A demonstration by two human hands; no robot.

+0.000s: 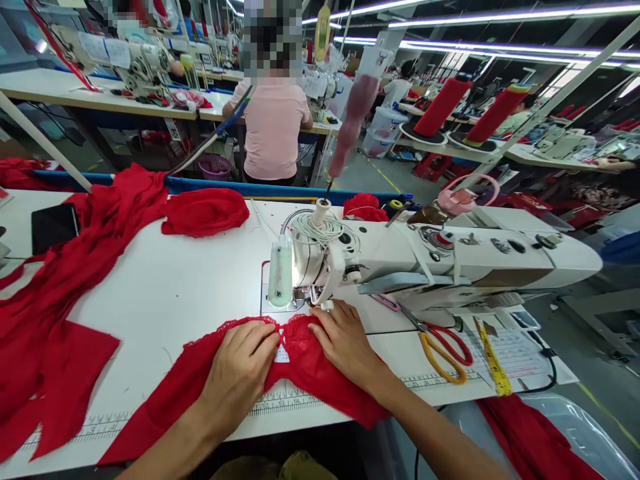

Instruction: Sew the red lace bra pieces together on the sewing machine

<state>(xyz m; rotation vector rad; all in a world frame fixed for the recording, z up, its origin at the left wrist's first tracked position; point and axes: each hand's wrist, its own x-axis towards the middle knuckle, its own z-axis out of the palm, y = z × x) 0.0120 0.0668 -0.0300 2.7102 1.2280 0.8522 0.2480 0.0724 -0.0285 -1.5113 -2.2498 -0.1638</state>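
Observation:
A red lace bra [320,357] lies across the front of the sewing table, its two cups joined at a narrow centre below the needle area. My left hand [245,360] is closed on the left cup, fingers bent and pressed together over the fabric. My right hand [345,340] grips the right cup, with its fingertips at the upper lace edge close to the presser foot [313,293]. The white sewing machine [400,260] stands just beyond, its head over the metal needle plate. A clear greenish guard [281,277] hangs at the machine's left end and hides part of the plate.
Red fabric [75,273] is heaped at the left beside a black phone [55,228]. Scissors [440,343], a yellow tape measure [493,357] and written papers [520,360] lie at the right. A clear plastic bin [575,427] sits below the table's right edge. A person in pink [277,130] sits ahead.

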